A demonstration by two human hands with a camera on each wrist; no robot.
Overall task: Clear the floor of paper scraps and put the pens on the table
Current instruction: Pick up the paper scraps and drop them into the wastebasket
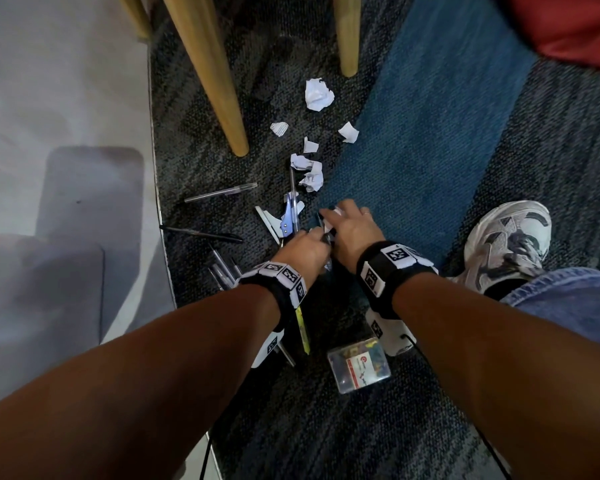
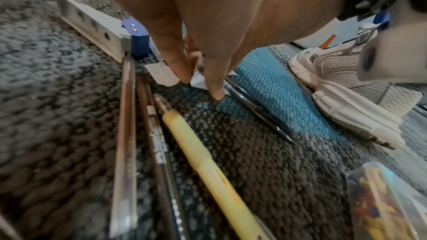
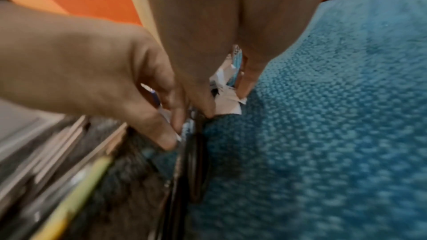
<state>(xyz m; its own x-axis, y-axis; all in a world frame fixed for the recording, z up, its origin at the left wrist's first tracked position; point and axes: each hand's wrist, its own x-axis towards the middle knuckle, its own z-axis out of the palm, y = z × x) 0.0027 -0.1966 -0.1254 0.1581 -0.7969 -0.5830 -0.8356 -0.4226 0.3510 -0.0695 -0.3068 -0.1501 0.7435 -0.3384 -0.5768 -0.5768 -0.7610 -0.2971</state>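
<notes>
Both hands are down on the carpet, side by side. My left hand pinches a small white paper scrap between thumb and finger, right beside a black pen. In my right hand, curled fingers hold crumpled paper scraps. More paper scraps lie on the carpet beyond the hands. A clear pen, another black pen, several clear pens and a yellow pen lie on the floor to the left and under my left wrist.
Wooden table legs stand behind the scraps. A blue and white tool lies by my left hand. A clear plastic box sits near my wrists, and my shoe is at the right. A pale grey surface lies left of the carpet.
</notes>
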